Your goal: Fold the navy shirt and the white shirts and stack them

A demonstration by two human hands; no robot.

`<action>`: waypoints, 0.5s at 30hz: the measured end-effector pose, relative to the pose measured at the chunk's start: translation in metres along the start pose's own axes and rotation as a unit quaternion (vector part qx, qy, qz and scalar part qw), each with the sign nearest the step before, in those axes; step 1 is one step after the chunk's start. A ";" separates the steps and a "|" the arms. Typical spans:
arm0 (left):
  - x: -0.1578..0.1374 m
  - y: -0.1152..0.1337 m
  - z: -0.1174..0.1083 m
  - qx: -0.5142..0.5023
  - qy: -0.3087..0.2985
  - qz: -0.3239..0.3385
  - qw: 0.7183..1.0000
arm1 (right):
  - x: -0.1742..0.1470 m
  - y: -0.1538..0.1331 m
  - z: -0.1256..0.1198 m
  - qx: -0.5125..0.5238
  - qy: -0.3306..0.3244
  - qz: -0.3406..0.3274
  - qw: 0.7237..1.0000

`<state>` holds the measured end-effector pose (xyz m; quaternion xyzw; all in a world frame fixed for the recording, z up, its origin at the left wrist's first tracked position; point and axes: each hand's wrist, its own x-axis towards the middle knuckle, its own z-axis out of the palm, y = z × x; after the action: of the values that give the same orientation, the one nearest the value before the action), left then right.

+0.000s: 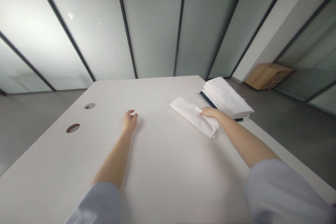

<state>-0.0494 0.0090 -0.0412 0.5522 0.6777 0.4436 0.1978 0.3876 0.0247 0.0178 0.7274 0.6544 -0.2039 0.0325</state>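
Observation:
A folded white cloth [187, 112] lies slantwise over the right half of the white table. My right hand [209, 112] pinches it near its middle top edge, where the fabric puckers around the fingers. Just beyond that hand, at the table's right edge, sits a stack of folded white cloths [225, 94] on something flat and dark blue [208, 100]. To the left, my left hand [130, 120] hovers at or just over the tabletop, its fingers loosely bent and apart, with nothing in them.
The white table [157, 168] has two round holes on its left side, one with a grey cover [89, 106] and one uncovered [72, 128]. Frosted glass panels [154, 24] stand behind it. A wooden cabinet [269, 76] is on the floor at the right.

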 end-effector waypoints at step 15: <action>-0.004 0.008 -0.006 0.075 -0.029 0.008 0.997 | -0.056 0.054 -0.067 -0.068 0.329 0.112 0.935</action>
<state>-0.0482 0.0032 -0.0325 0.5831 0.6989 0.3769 0.1716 0.4535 -0.0148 0.0865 0.8182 0.5554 0.0968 -0.1127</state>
